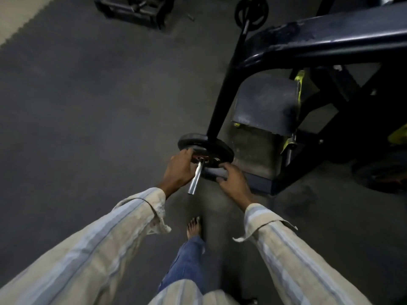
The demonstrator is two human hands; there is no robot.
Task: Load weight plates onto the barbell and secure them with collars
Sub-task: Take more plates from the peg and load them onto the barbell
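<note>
A black weight plate (206, 143) with a red hub sits on the barbell's silver sleeve (195, 179), whose bare end points toward me. My left hand (178, 170) grips the plate's left rim, fingers curled over it beside the hub. On the lower right rim, my right hand (234, 182) holds the plate with fingers on top and thumb underneath. The barbell's far end carries another black plate (251, 10) at the top of the view. Most of the bar between them is hidden behind a black frame leg. No collar shows.
A black machine frame (330, 38) with a padded seat (265, 106) stands right of the plate, its leg coming down just behind it. Another plate (383, 175) lies at the right edge. A dark rack (134, 9) sits far left. My bare foot (194, 225) is on the rubber floor below the sleeve.
</note>
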